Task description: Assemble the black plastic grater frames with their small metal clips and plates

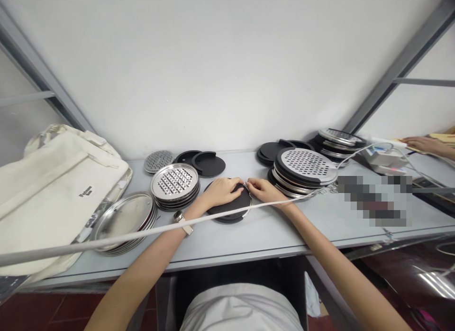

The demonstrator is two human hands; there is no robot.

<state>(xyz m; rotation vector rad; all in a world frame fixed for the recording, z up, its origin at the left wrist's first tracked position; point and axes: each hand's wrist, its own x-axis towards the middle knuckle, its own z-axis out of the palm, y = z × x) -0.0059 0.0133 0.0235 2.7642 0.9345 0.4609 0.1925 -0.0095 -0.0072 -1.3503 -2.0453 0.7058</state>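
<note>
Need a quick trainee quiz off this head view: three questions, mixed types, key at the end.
1. Multiple choice: the left hand lies on a black disc. Where are the fingers of the right hand?
A) On a stack of plain metal plates
B) At the disc's rim
C) On the wall

2. True or false: a watch is worn on the left wrist.

3. Fill in: the cream bag lies at the ______ end of the table, as the person sees it.

Key: 1 B; 2 true; 3 left
</note>
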